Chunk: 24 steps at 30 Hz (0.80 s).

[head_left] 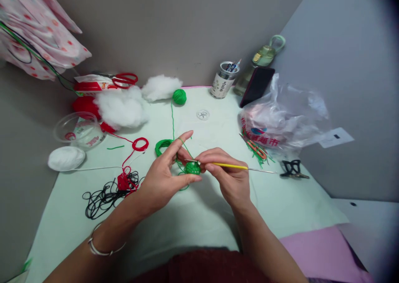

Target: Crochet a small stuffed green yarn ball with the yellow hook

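A small green crochet piece (192, 168) is pinched between the thumb and fingers of my left hand (168, 166), whose index finger points up with green yarn over it. My right hand (229, 173) grips a crochet hook (229, 165) by its yellow handle, the metal tip at the top of the piece. From the raised finger the yarn runs back toward a green yarn ball (179, 97) near the wall. Just behind my left hand lies a coil of green yarn (162, 147). Part of the piece is hidden by my fingers.
White stuffing (123, 108), red-handled scissors (125, 80), a clear plastic tub (89, 133) and a white yarn ball (66, 158) sit left. Black cord (102, 200) lies tangled nearer. On the right are a pen cup (222, 83), a phone (257, 87), a plastic bag (280, 116) and a hair clip (293, 169).
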Tool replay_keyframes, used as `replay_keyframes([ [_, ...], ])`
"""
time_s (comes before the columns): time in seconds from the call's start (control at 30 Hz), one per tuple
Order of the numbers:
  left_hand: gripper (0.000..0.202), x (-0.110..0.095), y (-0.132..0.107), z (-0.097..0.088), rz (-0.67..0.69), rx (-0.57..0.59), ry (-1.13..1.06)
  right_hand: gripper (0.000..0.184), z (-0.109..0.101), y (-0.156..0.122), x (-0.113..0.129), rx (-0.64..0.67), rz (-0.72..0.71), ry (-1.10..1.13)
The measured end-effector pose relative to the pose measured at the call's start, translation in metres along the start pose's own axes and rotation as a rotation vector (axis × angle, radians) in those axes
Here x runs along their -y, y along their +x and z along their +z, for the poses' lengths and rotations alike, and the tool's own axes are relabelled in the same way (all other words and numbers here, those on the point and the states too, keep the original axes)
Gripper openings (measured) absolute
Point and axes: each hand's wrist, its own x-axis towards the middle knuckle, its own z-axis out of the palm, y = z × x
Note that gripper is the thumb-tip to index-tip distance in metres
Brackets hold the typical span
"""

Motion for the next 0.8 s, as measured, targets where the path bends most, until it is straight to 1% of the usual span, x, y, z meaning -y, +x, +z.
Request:
replay_keyframes([
  [0.07, 0.087, -0.001, 0.000, -0.001, 0.019, 0.002, 0.044, 0.010, 0.002, -0.001, -0.003, -0.027, 0.044, 0.077],
  [0.13, 0.079, -0.003, 0.000, -0.002, 0.032, 0.009, 0.079, 0.010, 0.003, -0.001, -0.007, -0.038, 0.123, 0.179],
  [0.23, 0.072, -0.007, 0.000, -0.002, 0.021, 0.015, 0.114, 0.015, 0.004, 0.000, -0.010, -0.055, 0.225, 0.308],
  [0.37, 0.067, -0.009, 0.000, -0.003, 0.009, 0.002, 0.127, 0.020, 0.001, 0.002, -0.009, -0.041, 0.270, 0.301],
  [0.43, 0.065, -0.009, 0.000, -0.003, 0.016, -0.007, 0.137, 0.021, -0.001, 0.002, -0.008, -0.019, 0.257, 0.273],
  [0.57, 0.066, -0.008, 0.001, -0.003, 0.030, -0.012, 0.169, 0.020, -0.005, 0.001, -0.005, 0.039, 0.187, 0.222],
  [0.7, 0.064, -0.008, 0.002, -0.003, 0.075, -0.027, 0.220, 0.018, -0.005, 0.000, 0.000, 0.048, 0.116, 0.085],
  [0.8, 0.062, -0.006, 0.002, -0.003, 0.111, -0.037, 0.287, 0.016, -0.003, -0.001, 0.004, 0.066, 0.032, -0.034],
])
